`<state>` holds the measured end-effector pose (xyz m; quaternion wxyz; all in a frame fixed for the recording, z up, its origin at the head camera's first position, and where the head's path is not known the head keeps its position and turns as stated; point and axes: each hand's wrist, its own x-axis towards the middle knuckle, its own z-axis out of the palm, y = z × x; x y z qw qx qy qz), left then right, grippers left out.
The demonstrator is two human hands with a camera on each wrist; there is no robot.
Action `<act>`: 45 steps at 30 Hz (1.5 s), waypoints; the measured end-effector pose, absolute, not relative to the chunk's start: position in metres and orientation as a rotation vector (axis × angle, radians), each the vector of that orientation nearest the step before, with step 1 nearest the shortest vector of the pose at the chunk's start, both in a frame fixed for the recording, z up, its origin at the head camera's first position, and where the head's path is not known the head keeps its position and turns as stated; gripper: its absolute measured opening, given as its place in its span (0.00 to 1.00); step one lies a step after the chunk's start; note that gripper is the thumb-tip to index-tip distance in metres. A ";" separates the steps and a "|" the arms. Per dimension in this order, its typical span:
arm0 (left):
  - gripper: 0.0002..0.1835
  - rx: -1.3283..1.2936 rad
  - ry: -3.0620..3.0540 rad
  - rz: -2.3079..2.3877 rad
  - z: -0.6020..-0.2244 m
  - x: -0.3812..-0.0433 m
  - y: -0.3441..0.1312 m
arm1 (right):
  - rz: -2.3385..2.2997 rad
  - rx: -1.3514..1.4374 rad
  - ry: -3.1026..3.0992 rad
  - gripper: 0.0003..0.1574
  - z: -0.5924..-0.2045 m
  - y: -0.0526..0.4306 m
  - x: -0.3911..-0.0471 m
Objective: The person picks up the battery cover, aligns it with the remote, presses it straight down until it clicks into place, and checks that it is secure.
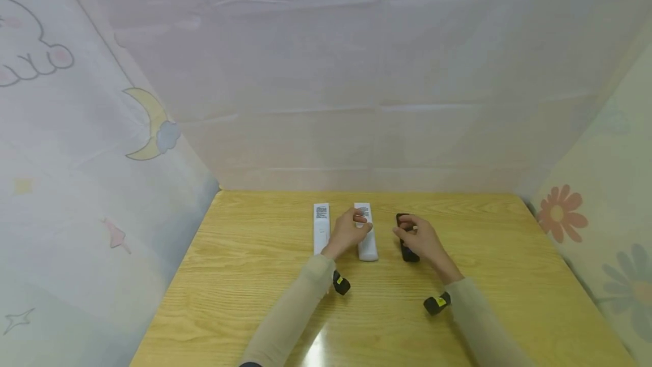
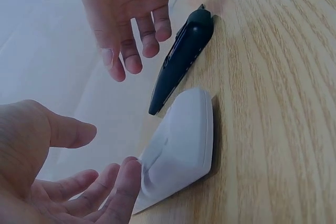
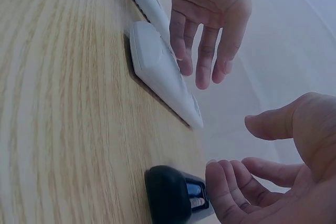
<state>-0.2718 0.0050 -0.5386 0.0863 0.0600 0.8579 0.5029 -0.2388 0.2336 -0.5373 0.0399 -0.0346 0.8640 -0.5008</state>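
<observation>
My left hand [image 1: 347,232] hovers by the middle white remote control [image 1: 368,250], fingers loosely bent and nothing in them. In the left wrist view its fingertips overlap the edge of that remote; whether they touch it I cannot tell. My right hand [image 1: 421,240] is over the black remote control [image 1: 410,255], thumb apart from the fingers and holding nothing. The right wrist view shows the black remote's battery compartment uncovered, with batteries [image 3: 196,192] inside. A second white remote control [image 1: 321,234] lies left of the left hand, its lower end hidden by the wrist.
All three remotes lie in a row on a wooden table [image 1: 244,276]. Behind the table hangs a pale sheet [image 1: 305,146], and patterned sheets stand on both sides. Each wrist wears a small black camera.
</observation>
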 end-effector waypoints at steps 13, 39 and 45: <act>0.26 0.182 2.442 1.594 -0.538 -0.268 0.015 | -1.514 -0.111 2.691 0.37 -0.539 0.256 -0.237; 0.31 0.241 2.373 1.609 -0.540 -0.260 0.041 | -1.452 0.030 2.741 0.35 -0.543 0.280 -0.231; 0.30 0.230 2.414 1.522 -0.542 -0.255 0.047 | -1.403 0.062 2.775 0.35 -0.543 0.286 -0.229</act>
